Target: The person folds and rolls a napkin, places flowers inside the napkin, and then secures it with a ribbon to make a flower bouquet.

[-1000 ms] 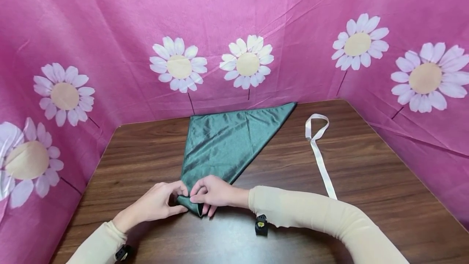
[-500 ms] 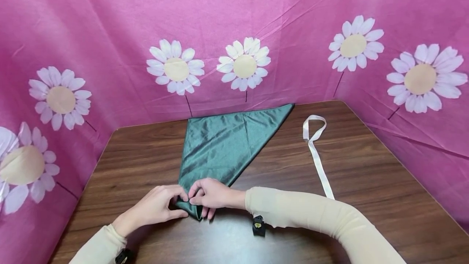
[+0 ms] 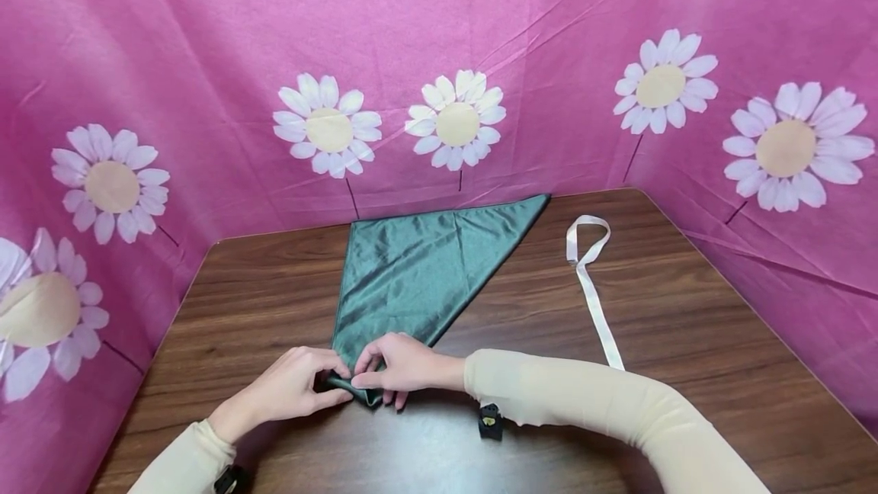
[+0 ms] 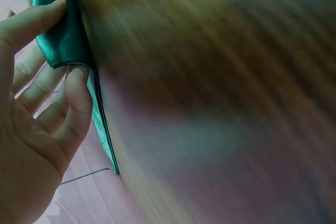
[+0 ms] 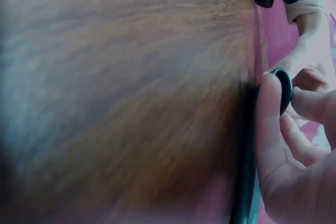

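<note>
A shiny dark green cloth (image 3: 411, 273), folded to a triangle with dark edges, lies with its near corner turned over into a small roll (image 3: 363, 393). My left hand (image 3: 295, 383) grips the left end of that roll, thumb on the near side and fingers behind. Close against it, my right hand (image 3: 401, 363) pinches the roll's right end between thumb and forefinger, its other fingers beyond the cloth. The left wrist view shows the left thumb pressed on the rolled fabric (image 4: 63, 35). In the right wrist view, the roll's curled end (image 5: 283, 85) shows between thumb and forefinger.
On the right of the brown wood-grain table (image 3: 686, 303) lies a white ribbon (image 3: 598, 311) with a loop at its far end; the right sleeve covers its near part. Pink curtains (image 3: 521, 21) with daisies stand around the table's back and sides.
Both hands stay at the near corner. The right thumb has pressed in on the roll, whose open end looks smaller and flatter now. The cloth's far part and the ribbon stay put.
</note>
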Demonstrator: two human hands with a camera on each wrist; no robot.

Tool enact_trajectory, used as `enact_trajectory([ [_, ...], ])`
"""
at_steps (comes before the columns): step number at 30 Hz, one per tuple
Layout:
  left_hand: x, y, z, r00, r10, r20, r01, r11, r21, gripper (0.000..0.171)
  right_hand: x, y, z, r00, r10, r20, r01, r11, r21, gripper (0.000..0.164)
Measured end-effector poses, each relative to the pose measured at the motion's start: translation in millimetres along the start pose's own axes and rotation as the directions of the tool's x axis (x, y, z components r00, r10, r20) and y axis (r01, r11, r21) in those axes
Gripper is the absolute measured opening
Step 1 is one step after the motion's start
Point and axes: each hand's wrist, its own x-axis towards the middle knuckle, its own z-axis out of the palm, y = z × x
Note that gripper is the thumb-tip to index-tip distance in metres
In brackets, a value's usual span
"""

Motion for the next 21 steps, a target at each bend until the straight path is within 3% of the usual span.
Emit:
enact_trajectory([
  [3,-0.3,-1.4,-0.1,1.000,0.000,0.007,0.000,1.000,-0.007,0.017,-4.0,-1.2,-2.4,0.997,-0.082,0.008,0.083,0.981,-0.175,0.016],
  [6,-0.5,-2.3,-0.6,1.000,0.000,0.016,0.000,1.000,-0.020,0.014,-7.7,-3.2,-3.2,0.986,-0.166,0.024,0.164,0.927,-0.336,0.027],
  [10,0.4,-2.5,-2.5,0.999,-0.014,0.031,0.016,0.998,-0.060,0.010,-7.6,-5.4,-3.4,0.973,-0.226,0.034,0.219,0.877,-0.428,0.031],
  [16,2.6,-1.4,-4.8,0.996,-0.054,0.070,0.060,0.994,-0.096,0.007,-4.9,-5.9,-3.7,0.960,-0.279,0.022,0.249,0.817,-0.520,0.018],
  [17,2.7,-1.7,-4.9,0.995,-0.059,0.079,0.067,0.993,-0.101,0.007,-5.0,-5.7,-3.2,0.962,-0.273,0.021,0.244,0.820,-0.517,0.017],
  [21,2.6,-4.4,-5.3,0.988,-0.087,0.129,0.107,0.982,-0.155,0.016,-6.3,-4.9,0.4,0.977,-0.210,0.019,0.199,0.890,-0.410,0.007],
])
